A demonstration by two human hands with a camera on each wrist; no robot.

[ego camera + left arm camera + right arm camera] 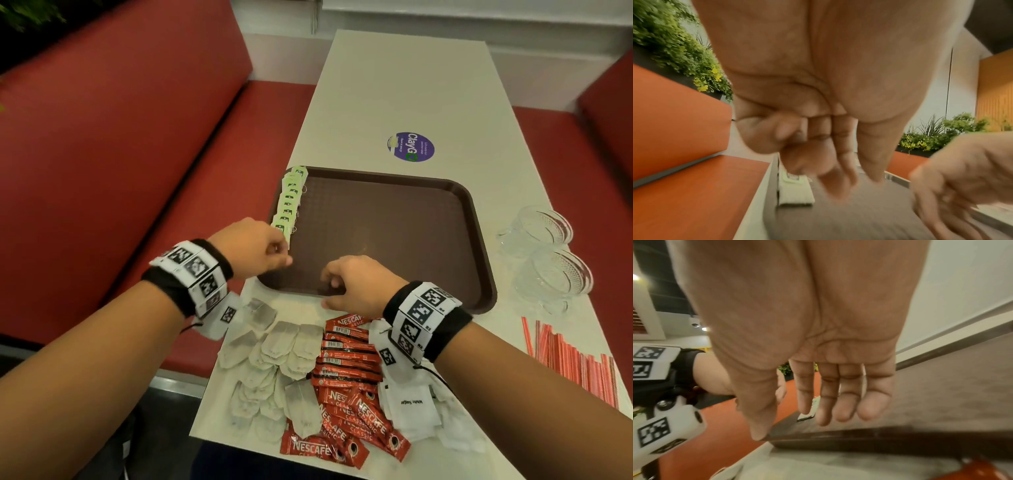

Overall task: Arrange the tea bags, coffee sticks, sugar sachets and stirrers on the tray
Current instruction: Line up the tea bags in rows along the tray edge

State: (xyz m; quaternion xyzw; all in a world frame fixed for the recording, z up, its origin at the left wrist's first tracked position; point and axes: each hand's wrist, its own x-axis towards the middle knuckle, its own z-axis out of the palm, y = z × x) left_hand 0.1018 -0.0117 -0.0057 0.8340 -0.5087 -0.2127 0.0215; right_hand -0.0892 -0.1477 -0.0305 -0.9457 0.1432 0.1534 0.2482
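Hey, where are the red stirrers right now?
In the head view the red stirrers lie fanned on the white table, off the brown tray, just nearer than the glass cups, beyond the right hand.

- The tray (394,222) lay on the table (394,85), a sticker (412,146) behind it.
- A row of tea bags (289,202) ran along the tray's left edge, inside it.
- Before the tray, left to right on the table: loose tea bags (274,356), coffee sticks (346,383), sugar sachets (411,407).
- The stirrers (568,356) lay at the near right.
- Two glass cups (544,253) stood right of the tray, behind the stirrers.
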